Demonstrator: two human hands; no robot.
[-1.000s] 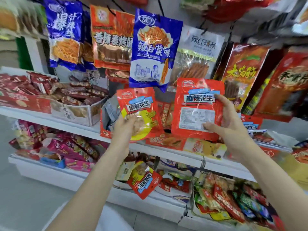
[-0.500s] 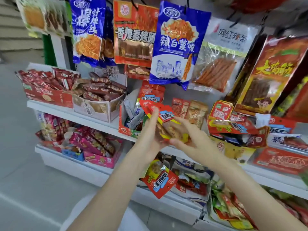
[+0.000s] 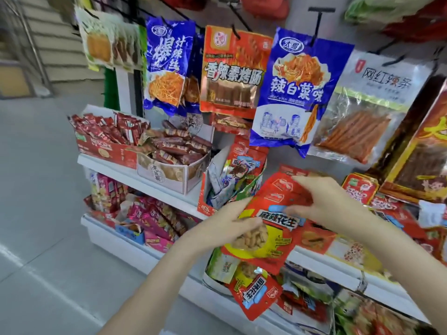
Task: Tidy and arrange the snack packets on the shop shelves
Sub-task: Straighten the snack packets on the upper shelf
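While a second ago each hand held its own red peanut packet up apart from the other, the two packets now lie stacked together between the hands, so the person appears to have gathered them into one pile. The left hand [image 3: 225, 228] grips the red peanut packets [image 3: 273, 228] from the left edge, its fingers curled across the clear window where the nuts show. The right hand [image 3: 324, 201] holds the upper right part of the stack, fingers bent over the top corner and thumb lying on the blue label; how many packets are in the pile cannot be told.

Just behind the fingers runs the middle shelf [image 3: 321, 259], and just left of the left fingertips stands the torn red carton [image 3: 205, 201] stuffed with crumpled packets. Below the fingers another peanut packet [image 3: 256, 293] hangs over the lower shelf's edge, upside down.

Judging by this, the matching packets are squared up and ready to be set down together on the shelf; the dangling one below likely belongs with them.
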